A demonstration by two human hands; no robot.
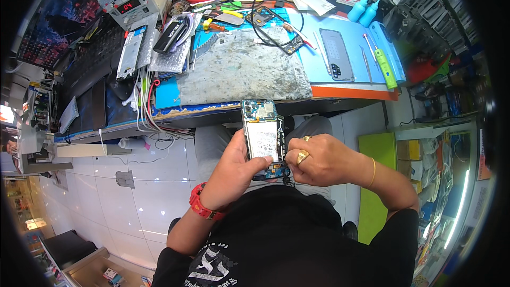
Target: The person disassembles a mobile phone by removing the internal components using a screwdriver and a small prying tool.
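An opened smartphone (264,134), its white battery and blue circuit boards bare, is held upright over my lap, just off the bench edge. My left hand (229,166) grips it along its left side, the thumb lying across the lower battery. At the phone's lower right edge, my right hand (326,159) is closed with the fingers curled together. Whatever those fingers pinch is hidden behind them. A dark strip with white print (281,133) runs along the phone's right side, partly covered by my right hand.
A grey, stained work mat (244,66) covers the bench front. To its right lie a phone back cover (338,56), tweezers (366,64) and a green-handled screwdriver (388,70). A power supply (127,6) stands far left. White cables (143,107) hang off the front edge.
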